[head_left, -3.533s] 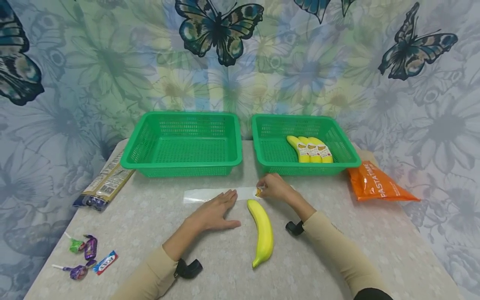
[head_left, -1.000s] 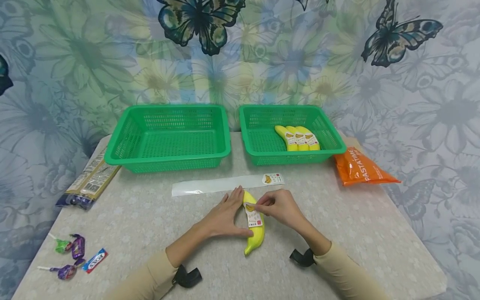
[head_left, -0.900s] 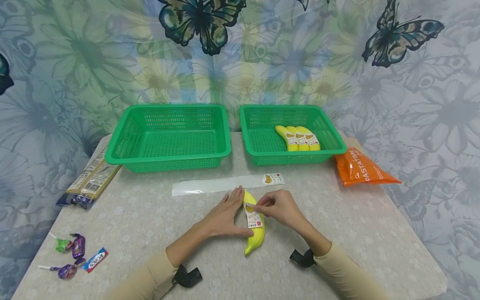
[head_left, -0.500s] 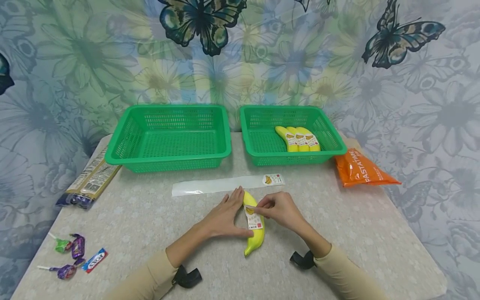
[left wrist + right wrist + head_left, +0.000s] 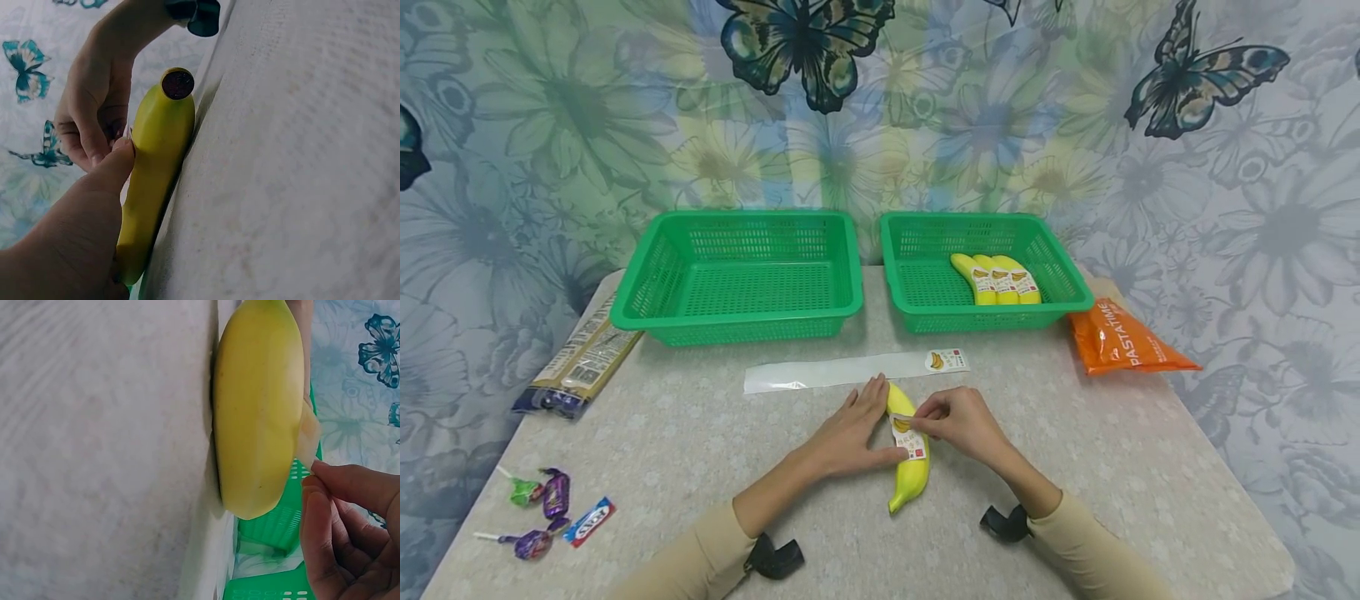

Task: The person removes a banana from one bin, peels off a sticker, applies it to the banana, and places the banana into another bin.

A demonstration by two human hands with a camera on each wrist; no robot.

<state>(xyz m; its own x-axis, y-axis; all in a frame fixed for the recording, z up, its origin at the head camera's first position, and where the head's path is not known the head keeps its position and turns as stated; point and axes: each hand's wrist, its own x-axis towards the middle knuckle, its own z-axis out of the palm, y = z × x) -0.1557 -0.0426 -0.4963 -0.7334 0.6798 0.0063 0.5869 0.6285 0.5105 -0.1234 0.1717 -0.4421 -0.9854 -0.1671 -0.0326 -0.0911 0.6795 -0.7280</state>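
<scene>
A yellow banana [image 5: 912, 481] lies on the table in front of me, its dark-tipped end toward me in the left wrist view. A white sticker [image 5: 910, 443] printed with bananas lies along its upper face. Between thumb and fingertips my right hand [image 5: 964, 422] pinches the sticker's far part, which stands lifted from the peel in the right wrist view. My left hand [image 5: 848, 435] rests beside the banana with straight fingers against its far end. The left thumb [image 5: 112, 164] presses at the sticker's near end. Behind the hands lies a backing strip [image 5: 835, 372] bearing one sticker [image 5: 947, 360].
Two green baskets [image 5: 737, 323] stand at the back; the right basket [image 5: 925, 317] holds several labelled bananas [image 5: 996, 280]. An orange pasta bag [image 5: 1123, 340] lies at right. Gold packets [image 5: 583, 367] lie at left, with lollipops [image 5: 533, 543] and wrapped candies [image 5: 590, 522] nearer me.
Both hands have moved from the strip to the banana, the right bringing a sticker. Within the last second the sticker slid slightly nearer me, and the left thumb shifted onto its near end.
</scene>
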